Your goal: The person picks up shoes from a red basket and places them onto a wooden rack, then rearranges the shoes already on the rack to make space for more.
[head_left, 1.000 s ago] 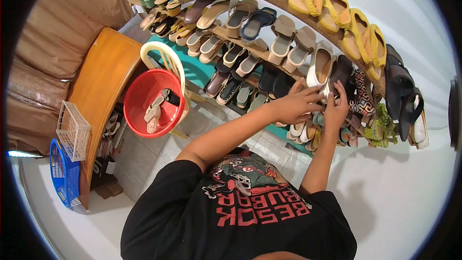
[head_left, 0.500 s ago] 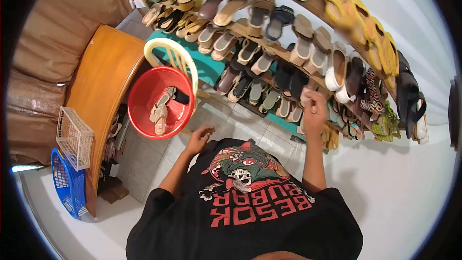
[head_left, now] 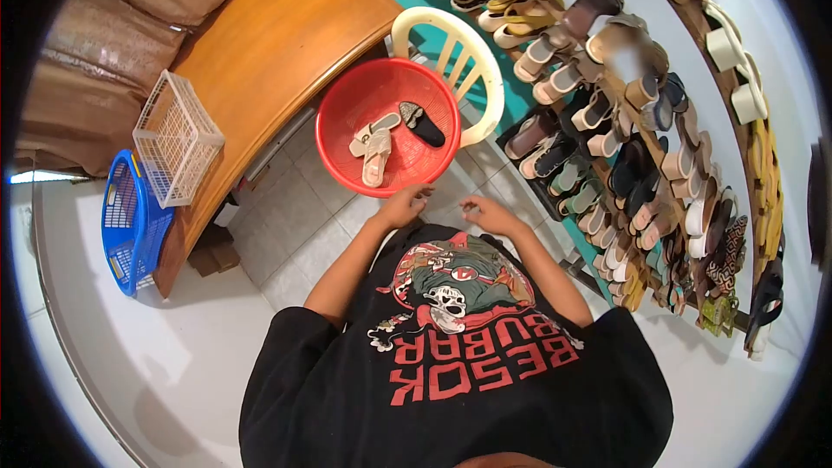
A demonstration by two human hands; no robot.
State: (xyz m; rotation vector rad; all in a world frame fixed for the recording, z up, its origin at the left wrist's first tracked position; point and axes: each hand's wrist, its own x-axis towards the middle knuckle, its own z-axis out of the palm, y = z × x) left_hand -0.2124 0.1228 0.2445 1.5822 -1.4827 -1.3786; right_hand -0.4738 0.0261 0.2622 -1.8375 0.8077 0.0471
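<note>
The left hand (head_left: 406,207) sits just beside the near rim of the red basin (head_left: 357,94), fingers loosely bent and parted, with an empty grasp; from above I can't quite tell whether a fingertip meets the rim. The right hand (head_left: 490,216) is a little way off across the grey floor tiles, likewise unclosed and empty, its fingers turned toward the left one. Both hands hang in front of a black printed T-shirt (head_left: 312,390). Inside the basin lie two beige sandals (head_left: 374,156), one overlapping and partly hiding the other, and beside them a black slipper (head_left: 425,128) with a patterned band. The basin covers the seat of a cream plastic chair (head_left: 493,91), so mainly its slatted back shows. To the left, a white crate (head_left: 186,165) rests at the edge of an orange wooden table (head_left: 286,26), near a blue basket (head_left: 152,232); the space under the tabletop is dark. On the right, rows of shoes (head_left: 637,169) crowd together and overlap, one patch smeared by blur, the uppermost cut off by the frame.
</note>
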